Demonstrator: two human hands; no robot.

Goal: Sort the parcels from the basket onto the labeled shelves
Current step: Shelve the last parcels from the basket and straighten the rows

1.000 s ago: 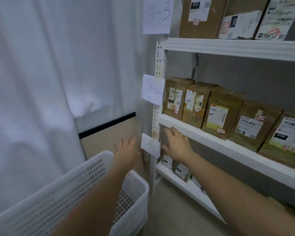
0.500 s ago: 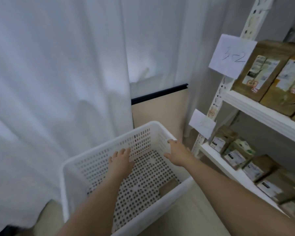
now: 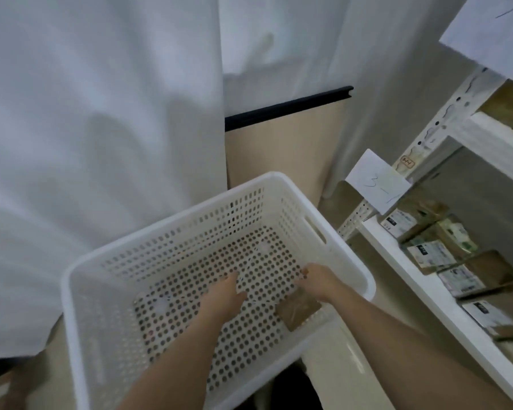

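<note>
Head view: both hands reach into the white perforated basket beside the shelves. The left hand lies low over the basket floor; whether its fingers are apart or together cannot be told. The right hand, fingers curled down, hovers above a brown parcel at the basket's near right corner; any grip is unclear.

Parcel storeroom: numbered shelf labels, labelled parcels on white racking.
</note>
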